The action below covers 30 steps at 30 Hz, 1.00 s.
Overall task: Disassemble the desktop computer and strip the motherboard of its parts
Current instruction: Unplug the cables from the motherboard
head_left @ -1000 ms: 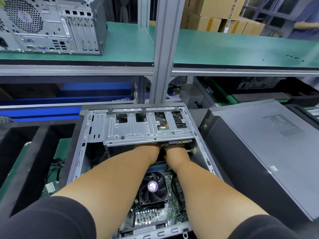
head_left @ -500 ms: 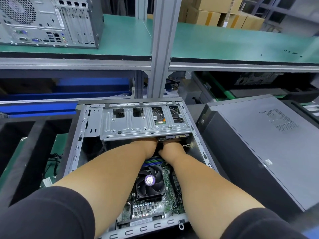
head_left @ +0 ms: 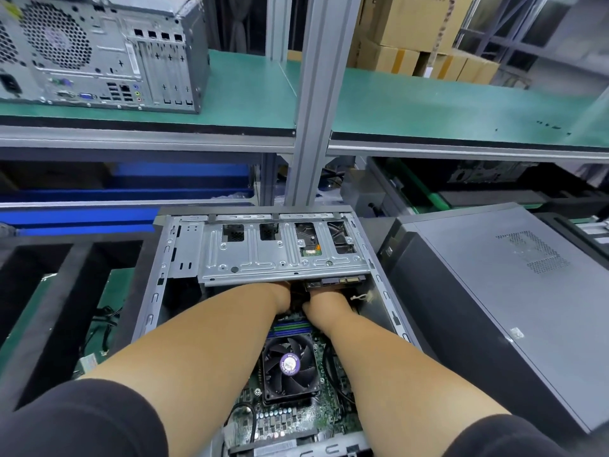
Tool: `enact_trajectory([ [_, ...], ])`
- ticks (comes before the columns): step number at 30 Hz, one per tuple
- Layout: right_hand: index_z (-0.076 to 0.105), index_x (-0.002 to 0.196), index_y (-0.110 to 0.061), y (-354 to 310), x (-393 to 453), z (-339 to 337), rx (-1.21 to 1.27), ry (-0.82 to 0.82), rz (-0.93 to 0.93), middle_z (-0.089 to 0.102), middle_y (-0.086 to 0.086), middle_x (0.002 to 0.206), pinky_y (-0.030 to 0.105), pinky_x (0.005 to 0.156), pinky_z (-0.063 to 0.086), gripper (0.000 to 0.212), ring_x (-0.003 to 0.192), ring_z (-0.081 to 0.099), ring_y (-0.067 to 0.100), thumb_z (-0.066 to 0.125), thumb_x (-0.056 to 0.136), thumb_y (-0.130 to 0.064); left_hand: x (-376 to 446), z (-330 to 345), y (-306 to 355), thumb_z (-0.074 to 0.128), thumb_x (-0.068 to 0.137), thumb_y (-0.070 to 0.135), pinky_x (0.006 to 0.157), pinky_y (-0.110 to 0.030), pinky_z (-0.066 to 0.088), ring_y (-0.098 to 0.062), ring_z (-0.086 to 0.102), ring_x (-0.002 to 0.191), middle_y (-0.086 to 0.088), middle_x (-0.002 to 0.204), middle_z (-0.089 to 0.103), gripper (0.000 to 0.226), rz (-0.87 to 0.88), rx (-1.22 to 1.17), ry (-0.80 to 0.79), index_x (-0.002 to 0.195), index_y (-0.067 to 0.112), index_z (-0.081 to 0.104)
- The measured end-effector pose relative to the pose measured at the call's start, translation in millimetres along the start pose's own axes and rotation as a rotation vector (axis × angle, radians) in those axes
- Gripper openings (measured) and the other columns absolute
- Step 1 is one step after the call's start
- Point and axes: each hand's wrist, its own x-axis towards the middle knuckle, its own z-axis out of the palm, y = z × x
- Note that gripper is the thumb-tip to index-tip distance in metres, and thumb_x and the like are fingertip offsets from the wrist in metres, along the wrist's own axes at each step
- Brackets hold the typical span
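Here, the fingers of both hands are hidden beneath a perforated silver metal drive cage (head_left: 280,255), so whether they are spread, pressed together or pinching something cannot be told. Only the back of the left hand (head_left: 280,296) and of the right hand (head_left: 324,303) show, close together at the cage's near edge, bare forearms reaching back to black sleeves. They work inside an open grey steel desktop computer case (head_left: 155,291) lying flat, side panel off, below a green-topped shelf (head_left: 445,110). The job seems early: the green motherboard (head_left: 296,420) is still mounted, carrying its black cooling fan with a purple label (head_left: 289,366) and memory sticks (head_left: 290,326). A closed dark grey tower (head_left: 494,308) lies just right.
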Motion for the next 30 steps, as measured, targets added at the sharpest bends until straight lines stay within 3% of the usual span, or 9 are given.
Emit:
enact_trajectory([
  [4, 0.058, 0.127, -0.007, -3, 9, -2, -0.036, -0.107, 0.014, 0.062, 0.016, 0.125, 0.033, 0.082, 0.044, 0.039, 0.110, 0.059, 0.032, 0.047, 0.099, -0.033, 1, -1, 2, 0.054, 0.092, 0.019, 0.081, -0.030, 0.038, -0.021, 0.047, 0.091, -0.008, 0.115, 0.055, 0.031, -0.022, -0.008, -0.036, 0.122, 0.014, 0.053],
  [8, 0.057, 0.129, -0.010, -5, 15, -1, -0.080, -0.150, 0.030, 0.059, 0.014, 0.130, 0.034, 0.083, 0.042, 0.041, 0.115, 0.057, 0.032, 0.045, 0.100, -0.036, 2, -1, 2, 0.063, 0.090, 0.030, 0.084, -0.032, 0.040, -0.025, 0.056, 0.104, -0.009, 0.121, 0.059, 0.037, -0.039, 0.007, -0.105, 0.123, 0.013, 0.056],
  [15, 0.055, 0.133, -0.010, -7, 14, -3, -0.070, -0.171, 0.037, 0.057, 0.015, 0.134, 0.035, 0.087, 0.044, 0.043, 0.119, 0.056, 0.033, 0.042, 0.101, -0.036, -1, -3, 1, 0.039, 0.098, 0.021, 0.107, -0.035, 0.032, -0.024, 0.040, 0.132, -0.008, 0.148, 0.038, 0.047, -0.111, -0.015, 0.036, 0.144, 0.018, 0.034],
  [19, 0.060, 0.125, -0.007, -3, 7, 1, -0.008, -0.073, 0.026, 0.061, 0.016, 0.127, 0.034, 0.090, 0.046, 0.038, 0.115, 0.057, 0.033, 0.046, 0.100, -0.032, -7, -4, 4, 0.032, 0.102, 0.024, 0.107, -0.034, 0.032, -0.023, 0.041, 0.130, -0.006, 0.147, 0.040, 0.041, -0.092, -0.016, 0.073, 0.142, 0.018, 0.038],
  [22, 0.064, 0.118, -0.008, -2, 4, 3, 0.015, -0.015, 0.039, 0.064, 0.014, 0.120, 0.032, 0.085, 0.046, 0.034, 0.110, 0.059, 0.032, 0.048, 0.099, -0.031, -14, -9, 8, 0.030, 0.103, 0.022, 0.104, -0.043, 0.038, -0.030, 0.048, 0.128, -0.012, 0.140, 0.050, 0.040, -0.114, 0.023, 0.004, 0.136, 0.009, 0.048],
  [27, 0.065, 0.115, -0.012, -1, 5, 3, 0.085, 0.007, 0.059, 0.067, 0.011, 0.116, 0.028, 0.080, 0.045, 0.030, 0.106, 0.061, 0.029, 0.052, 0.095, -0.030, -13, -10, 9, 0.023, 0.106, 0.023, 0.106, -0.028, 0.028, -0.019, 0.038, 0.131, -0.004, 0.147, 0.038, 0.040, 0.015, -0.106, 0.071, 0.143, 0.016, 0.037],
  [30, 0.064, 0.120, -0.011, 0, 7, 3, 0.080, -0.013, 0.063, 0.066, 0.011, 0.120, 0.028, 0.081, 0.044, 0.033, 0.109, 0.060, 0.029, 0.051, 0.096, -0.030, -10, -3, 4, 0.027, 0.105, 0.030, 0.097, -0.028, 0.031, -0.021, 0.041, 0.124, -0.003, 0.144, 0.042, 0.039, 0.003, -0.235, 0.173, 0.140, 0.021, 0.041],
])
